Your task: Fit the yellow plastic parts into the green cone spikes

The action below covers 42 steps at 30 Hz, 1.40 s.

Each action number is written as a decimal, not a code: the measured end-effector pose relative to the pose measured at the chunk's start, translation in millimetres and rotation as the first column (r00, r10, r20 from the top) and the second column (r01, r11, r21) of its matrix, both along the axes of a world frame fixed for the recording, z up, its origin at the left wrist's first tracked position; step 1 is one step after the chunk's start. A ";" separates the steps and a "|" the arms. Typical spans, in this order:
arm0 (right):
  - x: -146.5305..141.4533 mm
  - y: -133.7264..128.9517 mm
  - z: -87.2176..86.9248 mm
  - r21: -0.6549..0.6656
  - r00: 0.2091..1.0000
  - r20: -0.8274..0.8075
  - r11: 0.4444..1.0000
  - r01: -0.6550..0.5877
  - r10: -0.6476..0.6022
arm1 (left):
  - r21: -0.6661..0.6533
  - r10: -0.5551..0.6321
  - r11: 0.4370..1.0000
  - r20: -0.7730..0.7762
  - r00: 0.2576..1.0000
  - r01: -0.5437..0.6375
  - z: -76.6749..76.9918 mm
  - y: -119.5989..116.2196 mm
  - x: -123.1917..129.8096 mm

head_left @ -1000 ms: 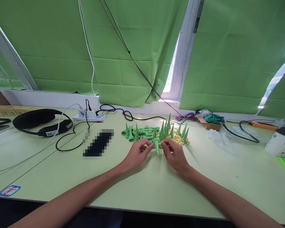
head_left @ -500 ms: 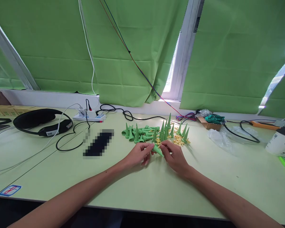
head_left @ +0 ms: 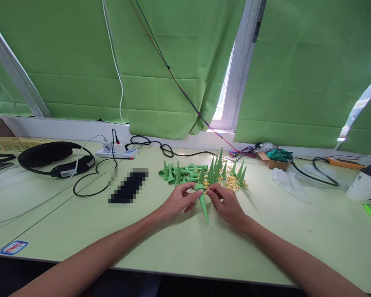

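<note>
The left hand (head_left: 181,201) pinches a green spike (head_left: 203,205) by its wide end over the tabletop (head_left: 173,247), the tip slanting toward the near edge. Just beside that end, the right hand (head_left: 228,204) pinches a small yellow piece (head_left: 207,189) (mostly hidden), while green cones (head_left: 219,159) stand upright behind.

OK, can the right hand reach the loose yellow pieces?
Likely yes: the right hand is close to the yellow pieces; green spikes stand beside them, but their near side looks open.
</note>
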State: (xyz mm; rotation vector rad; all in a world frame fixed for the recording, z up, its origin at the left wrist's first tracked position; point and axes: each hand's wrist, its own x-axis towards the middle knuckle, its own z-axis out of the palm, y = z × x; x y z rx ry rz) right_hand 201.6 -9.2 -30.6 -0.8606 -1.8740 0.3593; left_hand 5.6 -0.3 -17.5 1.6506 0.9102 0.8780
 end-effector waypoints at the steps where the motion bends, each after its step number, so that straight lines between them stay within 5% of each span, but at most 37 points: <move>1: 0.0 0.1 -0.1 -0.005 1.000 0.001 1.000 0.001 -0.001 | 0.010 0.008 1.000 -0.004 1.000 -0.008 -0.5 -0.1 -0.5; 11: -0.3 0.6 -1.6 -0.006 0.999 0.032 1.000 -0.018 0.018 | 0.169 0.083 0.983 -0.040 0.996 -0.075 1.5 -3.5 -0.1; 20: -0.7 -2.2 -0.7 -0.031 0.998 0.024 0.998 -0.055 0.056 | 0.539 0.076 0.840 -0.020 0.997 -0.054 1.6 -6.3 -0.9; 32: -2.0 -2.9 1.0 -0.068 0.997 0.041 0.995 -0.068 0.071 | 0.660 0.049 0.751 -0.075 0.996 0.013 -2.3 -4.5 -3.2; 42: -1.5 -4.6 0.8 -0.128 0.999 -0.015 0.991 -0.041 0.039 | 0.442 0.115 0.895 -0.092 0.989 -0.063 3.0 -7.7 0.6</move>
